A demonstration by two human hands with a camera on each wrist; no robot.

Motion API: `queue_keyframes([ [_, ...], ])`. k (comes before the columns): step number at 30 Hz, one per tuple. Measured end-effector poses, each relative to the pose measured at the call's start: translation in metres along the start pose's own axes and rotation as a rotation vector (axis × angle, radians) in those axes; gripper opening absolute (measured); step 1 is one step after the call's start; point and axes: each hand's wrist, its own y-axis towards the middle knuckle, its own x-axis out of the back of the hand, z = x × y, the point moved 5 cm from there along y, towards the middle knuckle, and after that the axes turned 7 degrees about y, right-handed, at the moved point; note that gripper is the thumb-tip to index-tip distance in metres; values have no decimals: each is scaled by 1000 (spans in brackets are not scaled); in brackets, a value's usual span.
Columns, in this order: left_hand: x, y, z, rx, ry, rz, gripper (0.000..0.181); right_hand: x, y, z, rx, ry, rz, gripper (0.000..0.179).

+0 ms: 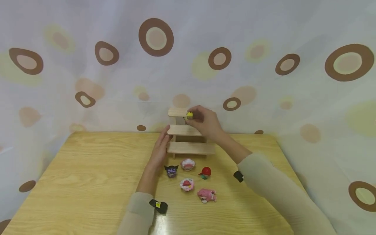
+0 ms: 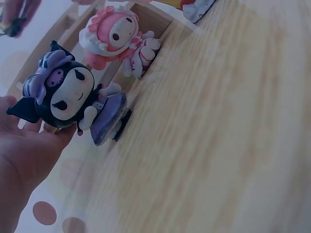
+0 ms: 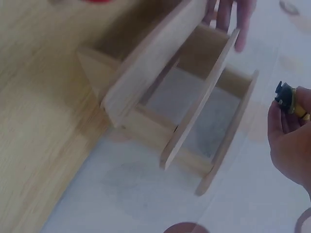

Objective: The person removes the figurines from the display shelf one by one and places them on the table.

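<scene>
My right hand [image 1: 205, 122] pinches a small figurine with a yellow top [image 1: 190, 115] in front of the top step of a three-step wooden display shelf [image 1: 191, 148]. In the right wrist view the figurine's dark green end [image 3: 285, 96] points out of my fingers, apart from the shelf. My left hand [image 1: 160, 148] rests along the shelf's left side, fingers extended. Near it on the table stands a black-and-purple figurine with pointed ears [image 2: 73, 92], beside a pink-and-white figurine with a bonnet [image 2: 116, 36].
On the wooden table [image 1: 111, 182], in front of the shelf, stand a red-capped figurine [image 1: 206, 172] and a white-and-pink figurine [image 1: 187, 185]. A pink figurine [image 1: 207, 195] lies closer to me. A light curtain with brown rings [image 1: 155, 81] hangs behind the table.
</scene>
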Motion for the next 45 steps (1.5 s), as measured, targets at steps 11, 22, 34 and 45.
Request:
queue_keyframes([
  [11, 4, -3, 1, 7, -40, 12, 49, -63, -79, 24, 76, 78, 154, 31],
  [22, 4, -4, 0, -14, -69, 39, 50, -123, -147, 29, 129, -40, 238, 29],
  [34, 0, 1, -2, -30, -104, 18, 50, -146, -172, 7, 52, -109, 215, 28],
  [45, -1, 0, 0, -27, -105, 23, 51, -153, -181, -7, -34, -164, 246, 26],
])
